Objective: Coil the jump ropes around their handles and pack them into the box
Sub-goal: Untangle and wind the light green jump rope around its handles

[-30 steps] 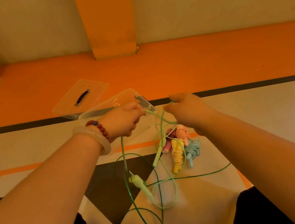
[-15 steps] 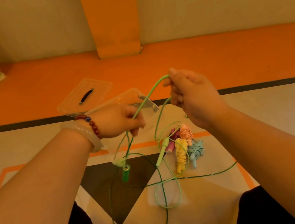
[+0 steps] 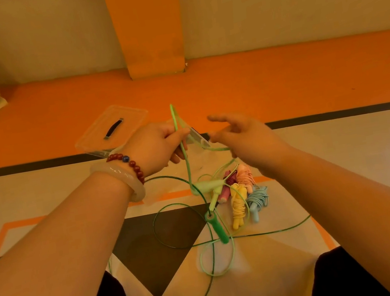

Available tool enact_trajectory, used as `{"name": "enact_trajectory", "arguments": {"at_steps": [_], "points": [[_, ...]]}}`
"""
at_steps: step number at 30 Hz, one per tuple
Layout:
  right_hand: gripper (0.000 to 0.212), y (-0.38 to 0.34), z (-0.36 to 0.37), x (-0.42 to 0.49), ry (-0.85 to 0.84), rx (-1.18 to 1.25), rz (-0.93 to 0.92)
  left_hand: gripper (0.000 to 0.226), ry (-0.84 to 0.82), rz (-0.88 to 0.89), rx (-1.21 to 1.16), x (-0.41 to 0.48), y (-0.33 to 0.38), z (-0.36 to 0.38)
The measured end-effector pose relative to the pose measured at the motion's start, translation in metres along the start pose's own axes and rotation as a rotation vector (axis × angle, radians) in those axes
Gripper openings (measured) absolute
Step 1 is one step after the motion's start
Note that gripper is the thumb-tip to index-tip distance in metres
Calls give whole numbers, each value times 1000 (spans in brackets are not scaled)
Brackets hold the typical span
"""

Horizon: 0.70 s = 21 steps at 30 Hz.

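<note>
My left hand is shut on a light green jump rope, whose loop sticks up above the fist. One strand runs right to below my right hand, which hovers with fingers spread. Pale green handles hang below the hands. A dark green handle and its dark green rope lie tangled with them on the floor. Coiled pink, peach, yellow and blue ropes lie in a pile. The clear box is mostly hidden behind my hands.
The clear lid with a black grip lies on the orange floor strip behind the box. An orange pillar and the wall stand beyond. My knees in dark trousers frame the floor mat at the bottom.
My right hand dropped from its raised pinch on the light green rope and spread its fingers. My left hand rose slightly, with a rope loop now above it. The dark green handle swung right.
</note>
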State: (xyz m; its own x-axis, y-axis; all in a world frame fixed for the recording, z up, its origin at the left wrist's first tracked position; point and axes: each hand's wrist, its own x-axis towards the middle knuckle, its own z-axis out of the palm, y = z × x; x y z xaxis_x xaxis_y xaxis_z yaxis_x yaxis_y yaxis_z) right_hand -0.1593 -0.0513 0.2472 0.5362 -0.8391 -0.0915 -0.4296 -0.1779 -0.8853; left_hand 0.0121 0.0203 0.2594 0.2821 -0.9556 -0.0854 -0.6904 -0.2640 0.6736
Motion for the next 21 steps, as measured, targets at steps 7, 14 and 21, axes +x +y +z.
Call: {"name": "enact_trajectory", "arguments": {"at_steps": [7, 14, 21], "points": [[26, 6, 20, -5, -216, -179, -52, 31, 94, -167, -870, -2, 10, 6], [22, 0, 24, -4, -234, 118, -21, 32, 150, -148, -1044, -1, 7, -2], [19, 4, 24, -5, -242, -70, -112, 37, 78, -127, -832, -4, 9, 8]]}}
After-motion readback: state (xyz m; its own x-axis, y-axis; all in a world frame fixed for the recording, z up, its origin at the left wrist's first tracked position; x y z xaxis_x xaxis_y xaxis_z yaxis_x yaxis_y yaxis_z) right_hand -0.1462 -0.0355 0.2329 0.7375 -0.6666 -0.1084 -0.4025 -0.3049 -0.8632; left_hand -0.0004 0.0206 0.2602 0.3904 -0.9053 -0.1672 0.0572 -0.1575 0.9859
